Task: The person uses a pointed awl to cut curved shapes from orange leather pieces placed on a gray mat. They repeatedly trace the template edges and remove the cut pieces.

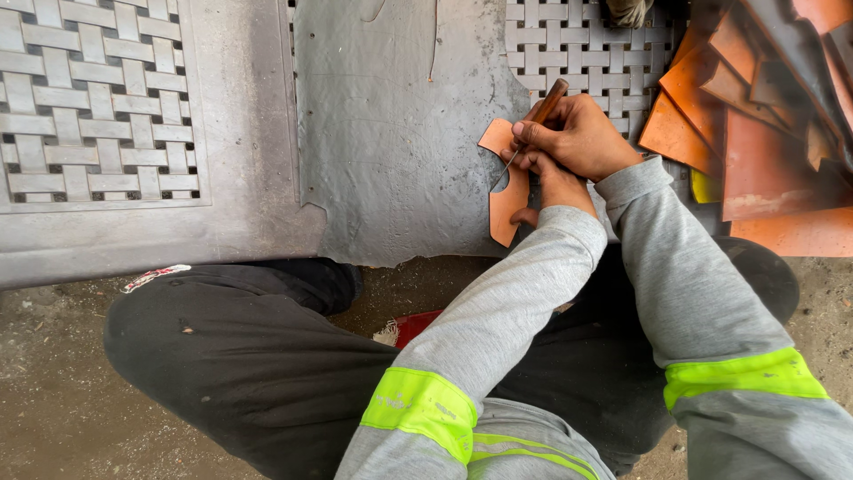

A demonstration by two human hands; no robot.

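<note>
Item: orange leather cut-out [507,197], a flat curved piece with a notch on its left edge. It lies on the grey sheet [391,133] spread over the woven-pattern mat [93,98], just left of your hands, its lower end near the sheet's front edge.

Tool: awl [540,116], brown wooden handle, thin metal point. The point meets the piece near the notch, and the handle leans up and away to the right. Your right hand [577,135] grips it like a pen, fingers [533,133] clenched around the shaft low down. Keep that low grip, since the point should track more steadily with it; lean the handle only as far as the line needs.

Support: your left hand [555,182] sits under the right, its fingers pressing the right edge of the piece and curling beneath it. It holds the piece but grasps nothing else. Keep that pressure close to the point so the leather does not creep, and keep the fingertips behind the point's line of travel; a slip toward them looks like the main hazard.

Surroundings: a stack of orange leather sheets [764,116] to the right, overlapping, well apart from the point. A small red object [418,327] rests on the dirt floor [53,400] between your knees. Grey sleeves with yellow-green bands [418,409]; dark trousers [249,356].

Handling note: the piece looks thin and flexible, so light, even strokes suit it better than one hard pass.
</note>
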